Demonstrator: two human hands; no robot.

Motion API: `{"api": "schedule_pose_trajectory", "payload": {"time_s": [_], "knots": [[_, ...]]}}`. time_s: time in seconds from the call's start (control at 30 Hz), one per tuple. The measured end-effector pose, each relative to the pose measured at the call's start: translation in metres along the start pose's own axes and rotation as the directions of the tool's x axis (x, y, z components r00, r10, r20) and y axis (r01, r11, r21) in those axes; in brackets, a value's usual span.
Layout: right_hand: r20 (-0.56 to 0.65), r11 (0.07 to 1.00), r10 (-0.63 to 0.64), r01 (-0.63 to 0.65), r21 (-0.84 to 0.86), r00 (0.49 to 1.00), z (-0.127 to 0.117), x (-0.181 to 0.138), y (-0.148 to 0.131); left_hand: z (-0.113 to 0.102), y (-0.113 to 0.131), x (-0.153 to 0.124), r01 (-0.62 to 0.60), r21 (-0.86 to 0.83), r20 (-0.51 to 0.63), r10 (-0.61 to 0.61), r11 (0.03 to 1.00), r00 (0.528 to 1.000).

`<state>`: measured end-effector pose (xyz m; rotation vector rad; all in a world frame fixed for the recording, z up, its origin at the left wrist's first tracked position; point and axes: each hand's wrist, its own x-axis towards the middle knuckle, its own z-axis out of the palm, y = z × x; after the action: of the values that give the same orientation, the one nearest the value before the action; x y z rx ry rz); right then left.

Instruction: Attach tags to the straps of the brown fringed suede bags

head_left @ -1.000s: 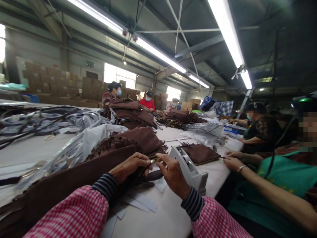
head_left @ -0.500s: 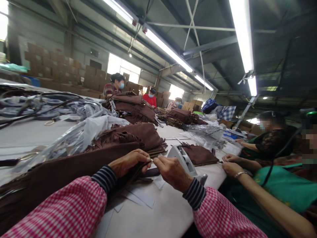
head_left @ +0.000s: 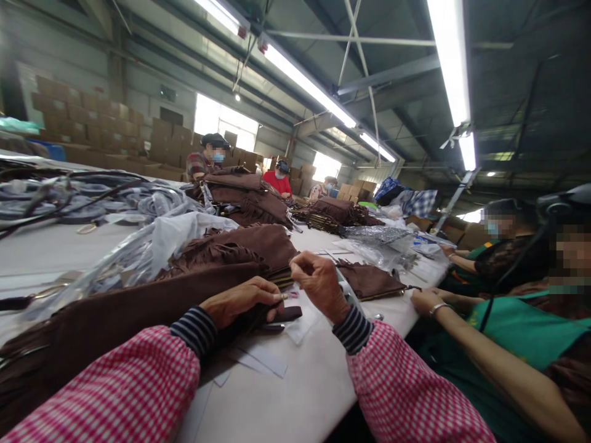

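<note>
A large brown fringed bag (head_left: pixel 115 314) lies along the table beside my left forearm. My left hand (head_left: pixel 242 301) is closed, pinching the end of a dark brown edge; a small gold-coloured metal bit shows at its fingertips. Whether that edge belongs to the large bag is hidden by my hand and sleeve. My right hand (head_left: pixel 321 286) is raised just to the right, thumb and fingers pinched together; what they hold, if anything, is too small to make out. Behind it stands a grey tape dispenser (head_left: pixel 354 300), mostly covered. A short dark strap (head_left: pixel 290 314) lies below my left fingertips.
White paper slips (head_left: pixel 263 360) lie on the table (head_left: pixel 281 409). Brown bags (head_left: pixel 249 191) are piled ahead, with plastic-wrapped straps (head_left: pixel 161 194) at left. A co-worker's hand (head_left: pixel 425 301) at right is beside another brown bag (head_left: pixel 376 280). Clear plastic (head_left: pixel 378 243) lies beyond.
My right hand has lifted up and away from my left fingertips and now hides more of the tape dispenser. My left hand keeps its pinch in nearly the same place.
</note>
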<state>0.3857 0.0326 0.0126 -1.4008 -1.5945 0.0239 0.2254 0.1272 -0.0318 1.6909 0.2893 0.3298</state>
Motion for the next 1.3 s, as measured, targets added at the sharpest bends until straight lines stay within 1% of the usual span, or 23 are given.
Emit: {"api": "schedule_pose_trajectory", "payload": {"time_s": [0.07, 0.13, 0.23, 0.3, 0.37, 0.43, 0.57, 0.67, 0.77, 0.83, 0.87, 0.93, 0.97, 1.0, 1.03, 1.07, 1.1, 1.13, 1.17, 1.2, 1.23, 1.27, 1.3], "knots": [[0.027, 0.972, 0.150, -0.152, 0.178, 0.988, -0.007, -0.003, 0.006, -0.003, 0.001, -0.001, -0.011, -0.009, 0.037, 0.012, 1.000, 0.999], [0.071, 0.926, 0.261, -0.271, 0.263, 0.963, -0.014, -0.013, 0.013, -0.005, 0.001, -0.001, -0.009, -0.009, 0.049, 0.009, 1.000, 0.999], [0.114, 0.851, 0.377, -0.392, 0.349, 0.919, -0.020, -0.033, 0.018, -0.006, 0.000, -0.001, -0.006, -0.005, 0.036, 0.006, 1.000, 0.999], [0.159, 0.796, 0.420, -0.446, 0.409, 0.894, -0.022, -0.046, 0.018, -0.006, 0.000, -0.001, -0.008, -0.025, 0.024, 0.009, 1.000, 1.000], [0.216, 0.752, 0.437, -0.486, 0.446, 0.873, -0.025, -0.058, 0.016, -0.006, -0.001, -0.002, -0.008, -0.059, 0.025, 0.010, 0.998, 1.000], [0.253, 0.728, 0.442, -0.509, 0.459, 0.860, -0.027, -0.067, 0.013, -0.007, -0.001, -0.003, -0.001, -0.084, 0.042, 0.005, 0.996, 0.999], [0.266, 0.690, 0.462, -0.531, 0.492, 0.846, -0.027, -0.073, 0.010, -0.009, -0.003, -0.003, -0.014, -0.093, 0.072, 0.020, 0.996, 0.997], [0.292, 0.604, 0.481, -0.554, 0.573, 0.827, -0.023, -0.072, 0.010, -0.011, -0.005, -0.002, -0.024, -0.113, 0.071, 0.032, 0.993, 0.997], [0.331, 0.523, 0.469, -0.559, 0.644, 0.819, -0.024, -0.075, 0.006, -0.010, -0.005, -0.003, -0.022, -0.118, 0.058, 0.029, 0.993, 0.998], [0.345, 0.516, 0.457, -0.560, 0.648, 0.820, -0.031, -0.081, 0.000, -0.008, -0.003, -0.004, -0.019, -0.095, 0.046, 0.023, 0.995, 0.999], [0.347, 0.530, 0.455, -0.563, 0.634, 0.820, -0.038, -0.086, -0.004, -0.007, -0.001, -0.005, -0.016, -0.081, 0.040, 0.019, 0.997, 0.999], [0.330, 0.608, 0.458, -0.562, 0.561, 0.825, -0.053, -0.100, -0.010, -0.005, 0.003, -0.006, -0.004, -0.044, 0.035, 0.006, 0.999, 0.999], [0.304, 0.675, 0.461, -0.552, 0.489, 0.834, -0.061, -0.110, -0.012, -0.004, 0.005, -0.007, 0.002, -0.015, 0.033, -0.002, 1.000, 0.999], [0.260, 0.762, 0.458, -0.526, 0.378, 0.850, -0.067, -0.122, -0.011, -0.003, 0.006, -0.007, 0.006, 0.022, 0.032, -0.007, 1.000, 0.999], [0.200, 0.851, 0.438, -0.476, 0.221, 0.876, -0.072, -0.136, -0.010, -0.003, 0.006, -0.006, 0.008, 0.066, 0.029, -0.010, 0.998, 1.000], [0.148, 0.915, 0.396, -0.403, 0.021, 0.906, -0.074, -0.152, -0.006, -0.001, 0.006, -0.005, 0.008, 0.120, 0.025, -0.011, 0.993, 1.000], [0.123, 0.929, 0.339, -0.311, -0.199, 0.933, -0.073, -0.170, -0.001, 0.000, 0.006, -0.004, 0.007, 0.180, 0.023, -0.012, 0.984, 1.000], [0.131, 0.889, 0.285, -0.210, -0.407, 0.950, -0.070, -0.190, 0.005, 0.003, 0.006, -0.002, 0.007, 0.246, 0.015, -0.011, 0.969, 1.000], [0.162, 0.811, 0.251, -0.116, -0.574, 0.954, -0.065, -0.210, 0.011, 0.006, 0.006, 0.000, 0.010, 0.311, -0.001, -0.011, 0.950, 1.000], [0.207, 0.725, 0.251, -0.042, -0.687, 0.946, -0.059, -0.231, 0.016, 0.010, 0.008, 0.001, 0.015, 0.373, -0.018, -0.009, 0.928, 1.000], [0.241, 0.652, 0.278, 0.001, -0.758, 0.930, -0.053, -0.252, 0.020, 0.015, 0.010, 0.001, 0.018, 0.427, -0.035, -0.003, 0.904, 0.999], [0.278, 0.603, 0.314, 0.036, -0.797, 0.908, -0.048, -0.271, 0.022, 0.020, 0.013, -0.001, 0.013, 0.474, -0.047, 0.011, 0.880, 0.999], [0.322, 0.578, 0.348, 0.069, -0.813, 0.880, -0.044, -0.289, 0.023, 0.024, 0.018, -0.004, -0.003, 0.513, -0.051, 0.034, 0.858, 0.998]]}}
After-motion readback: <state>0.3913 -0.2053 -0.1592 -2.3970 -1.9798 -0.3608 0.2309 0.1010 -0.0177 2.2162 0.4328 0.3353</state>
